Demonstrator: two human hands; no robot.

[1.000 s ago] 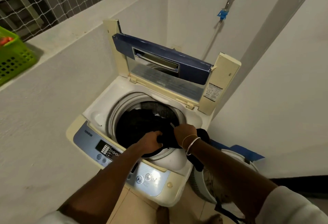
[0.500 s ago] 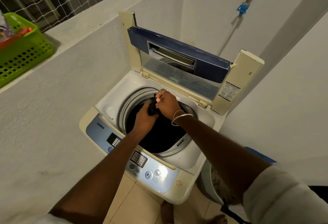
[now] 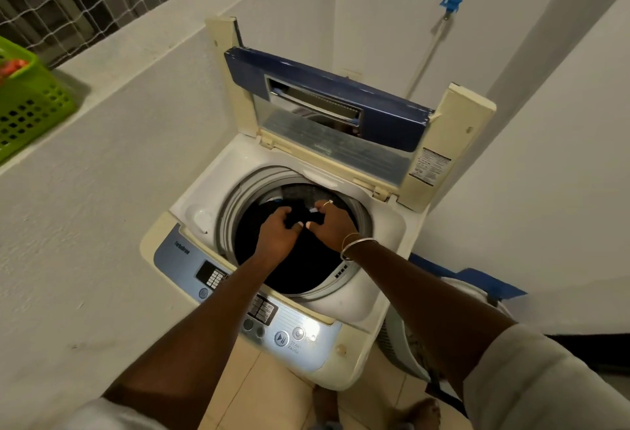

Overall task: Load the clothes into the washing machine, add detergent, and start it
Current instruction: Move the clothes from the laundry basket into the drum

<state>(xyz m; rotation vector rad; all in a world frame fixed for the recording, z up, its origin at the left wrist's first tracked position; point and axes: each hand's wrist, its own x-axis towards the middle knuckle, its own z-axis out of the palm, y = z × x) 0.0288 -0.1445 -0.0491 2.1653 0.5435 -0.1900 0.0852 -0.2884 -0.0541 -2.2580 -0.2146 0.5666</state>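
A white top-loading washing machine (image 3: 381, 235) stands in the corner with its blue-edged lid (image 3: 324, 88) folded upright. Dark clothes (image 3: 300, 266) fill the round drum. My left hand (image 3: 278, 235) and my right hand (image 3: 332, 221) are both over the drum opening, each gripping a black garment (image 3: 301, 213) between them, with a small white tag showing at the fingertips. The blue control panel (image 3: 272, 320) with a start/pause button (image 3: 281, 338) faces me below my forearms. No detergent is visible.
A green plastic basket (image 3: 27, 102) sits on the white ledge at the left, below a netted window. A laundry basket (image 3: 409, 341) with a blue lid stands on the floor right of the machine. A hose with a blue fitting (image 3: 451, 0) hangs on the back wall.
Both hands carried the black garment from the drum's front-right rim over to the middle of the opening. The view has shifted closer and slightly down.
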